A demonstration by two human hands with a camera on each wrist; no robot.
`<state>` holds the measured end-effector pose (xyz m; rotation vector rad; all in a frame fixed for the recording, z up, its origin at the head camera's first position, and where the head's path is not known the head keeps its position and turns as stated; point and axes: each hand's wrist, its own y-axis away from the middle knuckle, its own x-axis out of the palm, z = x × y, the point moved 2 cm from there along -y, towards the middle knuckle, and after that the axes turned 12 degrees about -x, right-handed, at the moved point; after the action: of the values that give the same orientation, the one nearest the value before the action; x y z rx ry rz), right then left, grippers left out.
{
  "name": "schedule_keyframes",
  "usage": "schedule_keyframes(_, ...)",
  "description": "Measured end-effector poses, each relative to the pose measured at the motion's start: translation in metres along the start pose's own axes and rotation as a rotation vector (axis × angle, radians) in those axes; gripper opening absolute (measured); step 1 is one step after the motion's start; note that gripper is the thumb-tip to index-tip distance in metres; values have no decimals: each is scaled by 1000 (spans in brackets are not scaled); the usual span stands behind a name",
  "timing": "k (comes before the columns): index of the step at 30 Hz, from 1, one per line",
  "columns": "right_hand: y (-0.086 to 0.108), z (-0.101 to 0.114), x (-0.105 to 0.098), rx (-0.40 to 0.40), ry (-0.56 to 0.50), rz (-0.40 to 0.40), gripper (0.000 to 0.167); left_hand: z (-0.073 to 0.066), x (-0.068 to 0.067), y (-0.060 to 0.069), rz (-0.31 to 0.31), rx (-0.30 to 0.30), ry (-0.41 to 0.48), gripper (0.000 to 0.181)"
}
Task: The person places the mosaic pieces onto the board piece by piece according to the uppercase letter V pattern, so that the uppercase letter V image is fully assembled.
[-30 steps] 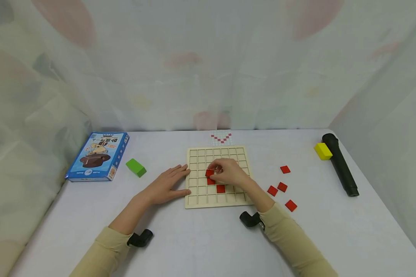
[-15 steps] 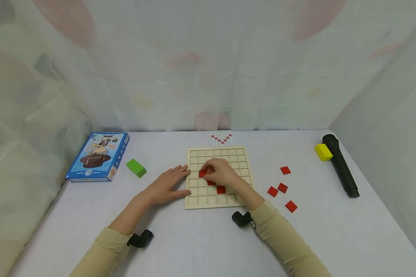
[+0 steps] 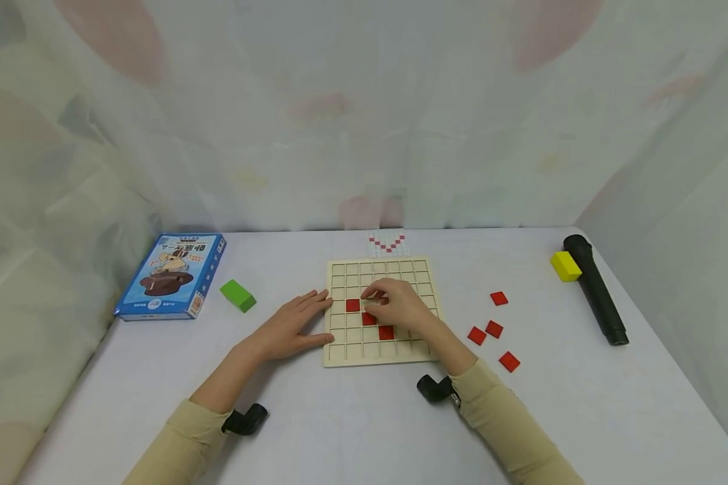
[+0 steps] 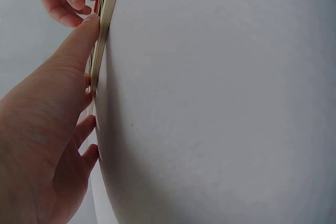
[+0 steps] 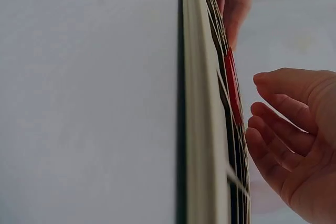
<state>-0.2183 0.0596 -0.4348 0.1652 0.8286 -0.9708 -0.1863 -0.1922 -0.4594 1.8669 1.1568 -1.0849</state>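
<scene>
A pale wooden grid board (image 3: 343,353) lies mid-table, with three red tiles in its cells: one at the upper left (image 3: 352,305), one below and right of it (image 3: 369,318), and one lower still (image 3: 386,332). The left hand (image 3: 286,329) rests with spread fingers against the board's left edge; the left wrist view shows its thumb (image 4: 86,32) on the edge. Over the board hovers the right hand (image 3: 397,304), thumb and fingers apart, holding nothing. In the right wrist view the right hand (image 5: 294,135) has loosely bent fingers beside the board's surface.
Several loose red tiles (image 3: 509,362) lie right of the board. A card with a red V pattern (image 3: 388,242) is behind it. At left are a blue box (image 3: 172,275) and a green block (image 3: 238,296); at far right, a yellow block (image 3: 565,266) touches a black flashlight (image 3: 596,289).
The right hand carried a red tile left to the upper-left cell, let it go and moved back to the right. The left hand has stayed in place.
</scene>
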Motion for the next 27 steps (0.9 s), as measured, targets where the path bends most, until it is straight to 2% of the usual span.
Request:
schedule_keyframes(6, 21, -15, -23, 1, -15, -70, 15, -1, 1, -1, -16, 18, -10, 82)
schedule_keyframes(15, 62, -41, -67, 77, 41, -127, 17, -3, 0, 2, -16, 18, -10, 82)
schedule_keyframes(22, 96, -60, -100, 205, 125, -149, 21, -5, -2, 3, -15, 23, -4, 81)
schedule_keyframes(27, 114, -73, -118, 294, 158, -127, 31, -5, -2, 2, -15, 24, -6, 81)
